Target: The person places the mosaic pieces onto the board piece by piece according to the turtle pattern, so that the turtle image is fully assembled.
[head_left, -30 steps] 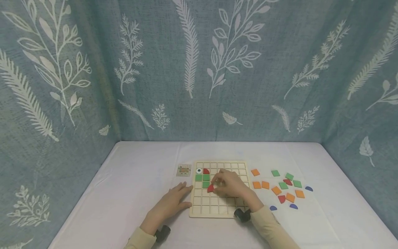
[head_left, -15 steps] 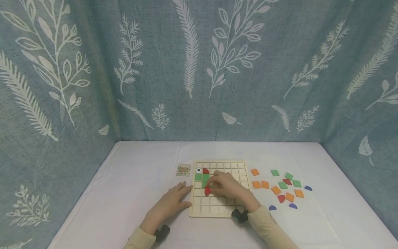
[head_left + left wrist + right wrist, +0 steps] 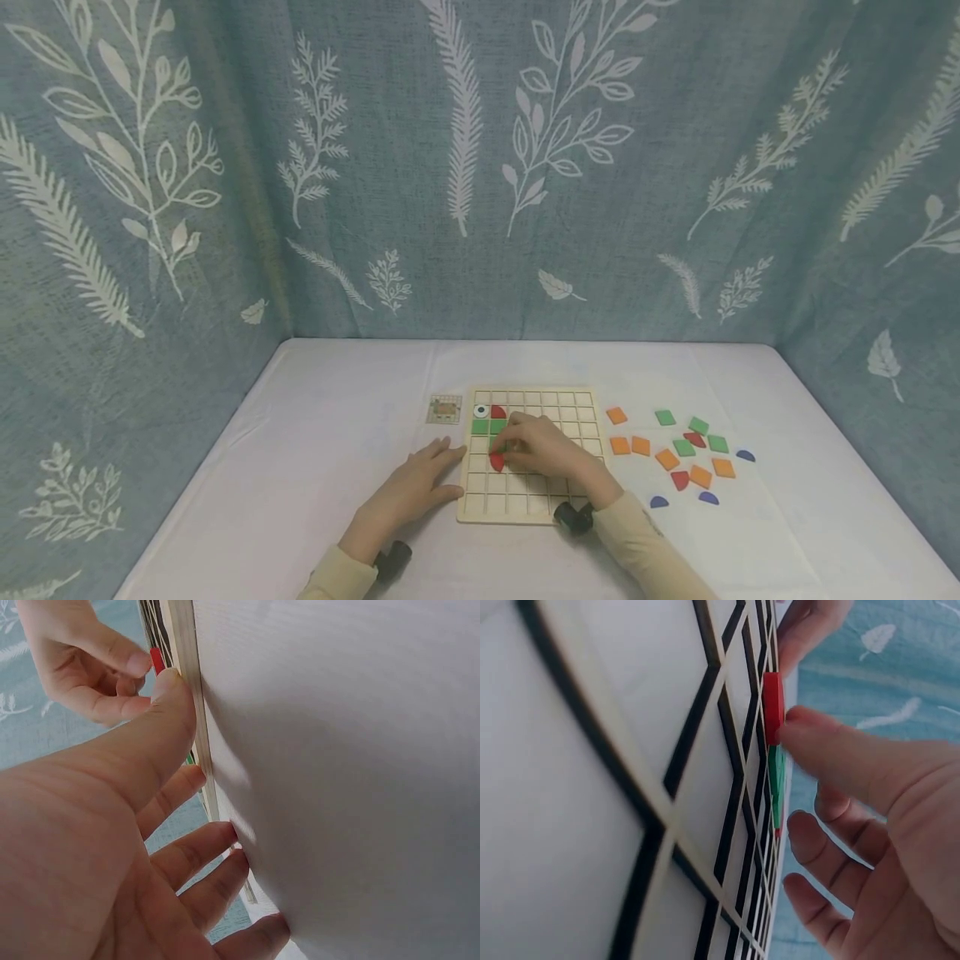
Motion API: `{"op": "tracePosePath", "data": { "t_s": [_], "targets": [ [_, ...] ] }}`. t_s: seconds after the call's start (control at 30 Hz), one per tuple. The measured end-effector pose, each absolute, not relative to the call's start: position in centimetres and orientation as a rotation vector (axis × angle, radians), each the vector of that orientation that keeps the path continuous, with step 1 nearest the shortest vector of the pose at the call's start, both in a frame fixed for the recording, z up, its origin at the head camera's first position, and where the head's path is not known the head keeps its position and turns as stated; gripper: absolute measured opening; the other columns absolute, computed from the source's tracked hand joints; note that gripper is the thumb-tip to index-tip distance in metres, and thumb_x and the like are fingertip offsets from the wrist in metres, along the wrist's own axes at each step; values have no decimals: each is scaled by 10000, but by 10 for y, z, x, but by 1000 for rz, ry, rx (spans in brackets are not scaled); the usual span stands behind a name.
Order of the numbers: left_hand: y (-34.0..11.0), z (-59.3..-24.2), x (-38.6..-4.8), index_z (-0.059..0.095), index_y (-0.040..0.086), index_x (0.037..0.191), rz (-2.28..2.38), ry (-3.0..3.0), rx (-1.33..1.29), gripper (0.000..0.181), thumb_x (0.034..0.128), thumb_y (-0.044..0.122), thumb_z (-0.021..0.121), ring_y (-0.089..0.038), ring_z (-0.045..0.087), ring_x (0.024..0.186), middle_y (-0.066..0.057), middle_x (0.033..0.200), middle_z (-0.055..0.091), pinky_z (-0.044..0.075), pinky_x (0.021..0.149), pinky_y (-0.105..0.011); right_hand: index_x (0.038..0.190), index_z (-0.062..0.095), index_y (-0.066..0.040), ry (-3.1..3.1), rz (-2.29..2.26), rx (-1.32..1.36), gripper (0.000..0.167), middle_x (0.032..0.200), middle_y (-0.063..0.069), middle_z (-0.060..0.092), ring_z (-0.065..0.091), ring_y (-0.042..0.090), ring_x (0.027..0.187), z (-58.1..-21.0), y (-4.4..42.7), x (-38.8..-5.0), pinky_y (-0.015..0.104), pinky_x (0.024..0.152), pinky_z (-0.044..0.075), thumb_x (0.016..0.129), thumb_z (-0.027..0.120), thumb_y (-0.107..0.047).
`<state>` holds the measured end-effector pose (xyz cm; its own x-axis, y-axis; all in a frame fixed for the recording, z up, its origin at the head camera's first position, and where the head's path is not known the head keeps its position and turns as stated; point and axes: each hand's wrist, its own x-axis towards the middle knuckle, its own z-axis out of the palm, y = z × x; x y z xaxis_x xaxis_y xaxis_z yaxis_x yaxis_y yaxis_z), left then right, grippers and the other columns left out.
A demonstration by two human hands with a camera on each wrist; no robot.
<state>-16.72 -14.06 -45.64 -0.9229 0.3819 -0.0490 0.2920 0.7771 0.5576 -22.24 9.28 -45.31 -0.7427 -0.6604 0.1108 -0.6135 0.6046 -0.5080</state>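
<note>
A wooden grid board (image 3: 528, 504) lies on the table. At its left edge is my left hand (image 3: 420, 483), fingers spread, thumb and fingertips against the rim; in the left wrist view the left hand (image 3: 150, 780) shows its thumb beside the board's edge (image 3: 187, 645). Over the board, my right hand (image 3: 543, 446) holds a red quarter-circle tile (image 3: 497, 462) at a cell below the green tiles. In the right wrist view the thumb (image 3: 810, 735) touches the red tile (image 3: 772, 709); the index fingertip is hard to make out. A white eye tile (image 3: 481, 411), another red quarter (image 3: 498, 412) and green squares (image 3: 479, 427) sit in upper-left cells.
A small picture card (image 3: 444, 409) lies left of the board. To its right, loose orange squares (image 3: 667, 459), green squares (image 3: 684, 447), red quarter-circles (image 3: 679, 480) and blue half-circles (image 3: 708, 497) are scattered on the white table. A patterned curtain (image 3: 495, 250) hangs behind.
My right hand has moved slightly left with the red quarter-circle tile, which has turned and now lies over a cell under the green tiles. My left hand has stayed in place.
</note>
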Motion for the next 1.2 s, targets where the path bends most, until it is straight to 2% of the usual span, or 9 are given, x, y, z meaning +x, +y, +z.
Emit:
{"op": "tracePosePath", "data": {
  "t_s": [0.3,0.63,0.9,1.2],
  "targets": [
    [-141,-458,-169,482,108,1348,831,2811,539,607,820,351,656,-376,290,1355,-190,1450,359,241,1089,-593,1020,702,-194,2769,-750,-1087,246,852,-70,563,474,75,694,-453,90,-219,177,620,401,825,696,-344],
    [-140,-460,-169,481,109,1350,826,2815,541,614,816,355,660,-375,287,1357,-190,1451,356,243,1091,-588,1004,713,-229,2815,-663,-1100,192,837,-98,548,460,47,726,-453,92,-218,211,667,350,828,701,-304],
    [-139,-459,-167,481,108,1350,831,2808,532,618,812,357,658,-375,289,1356,-188,1450,361,242,1097,-578,989,715,-218,2837,-621,-1092,156,795,-72,521,413,60,668,-450,96,-215,185,609,343,846,689,-272],
    [-139,-459,-168,482,103,1349,838,2808,531,609,819,342,663,-374,287,1357,-190,1451,358,239,1097,-580,979,717,-230,2854,-614,-1101,147,777,-95,503,425,64,676,-452,103,-215,199,609,325,840,694,-272]
  ]
}}
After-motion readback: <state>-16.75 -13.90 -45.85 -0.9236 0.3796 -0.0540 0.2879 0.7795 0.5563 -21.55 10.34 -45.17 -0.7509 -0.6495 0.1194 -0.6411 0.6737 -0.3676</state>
